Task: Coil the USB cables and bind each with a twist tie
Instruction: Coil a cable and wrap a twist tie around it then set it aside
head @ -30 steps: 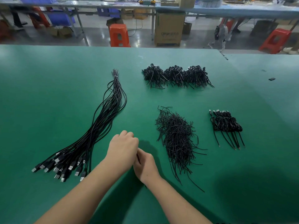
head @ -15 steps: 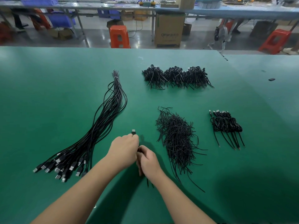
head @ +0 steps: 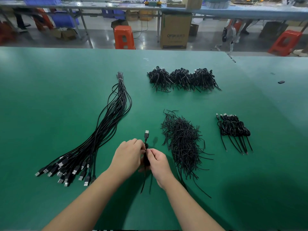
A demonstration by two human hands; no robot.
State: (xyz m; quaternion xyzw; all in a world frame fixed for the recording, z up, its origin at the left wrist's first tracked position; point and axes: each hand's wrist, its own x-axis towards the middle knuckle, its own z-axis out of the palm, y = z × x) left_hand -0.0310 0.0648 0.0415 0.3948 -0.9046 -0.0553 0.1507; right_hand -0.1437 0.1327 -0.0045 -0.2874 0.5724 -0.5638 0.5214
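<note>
Black USB cable [head: 146, 157] btwn pinching fingers [head: 150, 151]

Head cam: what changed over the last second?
The USB plug of the coiled cable has come up into view beyond the hands; a second ago they hid it. The left hand and right hand shifted slightly away from the camera and still hold the coil between them. The loose cable bundle, twist tie pile and finished coils stayed put.

Beyond the green counter [head: 50, 97] stood two orange stools [head: 124, 37], a cardboard box [head: 175, 30] and blue crates [head: 65, 19].
</note>
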